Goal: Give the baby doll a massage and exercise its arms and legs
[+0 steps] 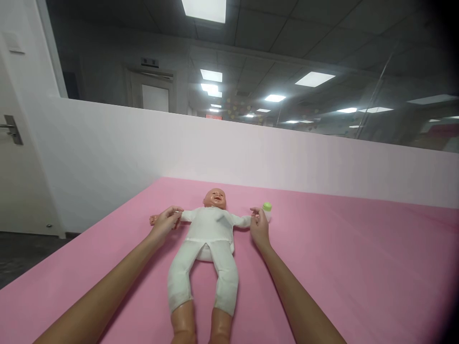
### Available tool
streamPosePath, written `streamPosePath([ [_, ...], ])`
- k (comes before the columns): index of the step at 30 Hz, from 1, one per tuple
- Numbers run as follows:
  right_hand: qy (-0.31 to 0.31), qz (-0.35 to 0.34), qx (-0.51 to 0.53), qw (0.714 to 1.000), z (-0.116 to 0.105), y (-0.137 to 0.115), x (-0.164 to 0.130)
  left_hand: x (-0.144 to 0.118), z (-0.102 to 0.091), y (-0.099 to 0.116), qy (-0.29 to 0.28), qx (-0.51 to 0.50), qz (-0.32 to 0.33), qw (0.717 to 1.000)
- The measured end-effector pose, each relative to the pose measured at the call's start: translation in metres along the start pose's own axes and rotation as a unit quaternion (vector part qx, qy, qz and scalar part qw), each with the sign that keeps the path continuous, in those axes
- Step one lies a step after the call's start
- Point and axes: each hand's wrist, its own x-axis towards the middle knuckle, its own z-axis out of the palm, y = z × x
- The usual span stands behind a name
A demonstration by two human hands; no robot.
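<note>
A baby doll (211, 229) in a white cloth suit lies on its back, head away from me, arms stretched out to both sides. My left hand (168, 222) is closed around the doll's arm on the left, near the wrist; the doll's small hand pokes out beyond it. On the other side, my right hand (259, 226) has its fingers curled around the end of the opposite arm, hiding that doll hand. Just behind my right hand stands a small bottle (267, 208) with a green cap, partly covered by my fingers.
The doll rests on a wide pink padded surface (340, 267). A low white wall (251, 150) with glass above it borders the far side. At the left is a door (21, 181) with a metal handle, and dark floor shows below the pink edge.
</note>
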Motion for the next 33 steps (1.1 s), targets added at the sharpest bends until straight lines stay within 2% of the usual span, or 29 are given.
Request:
streamPosePath([
  [4,-0.019,-0.002,-0.006,1.000,0.002,0.001,-0.001,-0.004,0.002,0.003,0.006,0.005,-0.001,1.000],
  [16,-0.008,-0.020,-0.003,1.000,0.007,0.003,-0.005,-0.014,0.010,0.015,0.029,0.020,0.006,0.999],
  [26,-0.048,0.008,0.026,0.998,0.010,0.003,-0.008,-0.009,0.011,-0.002,-0.009,0.029,0.007,1.000],
  [33,-0.056,-0.005,0.025,0.998,0.011,0.007,-0.009,-0.007,0.011,-0.004,-0.017,0.010,0.006,1.000],
])
